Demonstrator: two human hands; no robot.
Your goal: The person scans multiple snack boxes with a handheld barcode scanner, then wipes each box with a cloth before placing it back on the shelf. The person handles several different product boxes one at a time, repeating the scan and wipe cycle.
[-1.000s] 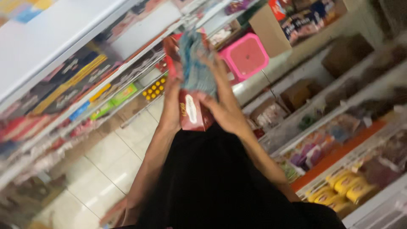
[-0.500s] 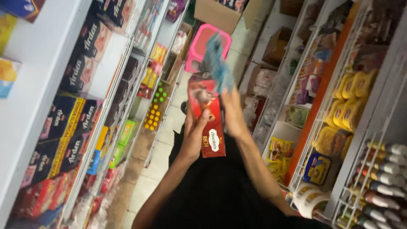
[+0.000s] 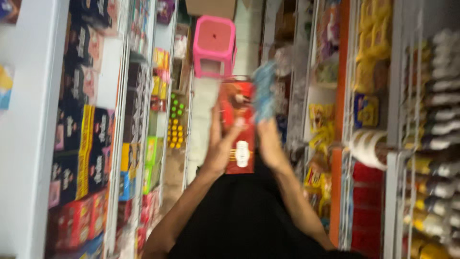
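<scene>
A red flat box with a light oval label is held upright in front of me in a shop aisle. My left hand grips its left edge. My right hand is at the box's right side and holds a blue cloth that sticks up beside the box's top. The picture is blurred, so the exact finger positions are unclear. My dark clothing fills the bottom middle.
Shelves of dark and red boxes line the left. Wire racks with yellow packs and bottles line the right. A pink plastic stool and a cardboard carton stand on the tiled floor ahead.
The view has swung so the aisle now runs straight ahead. Both hands still hold the red box and blue cloth, now more upright and centred.
</scene>
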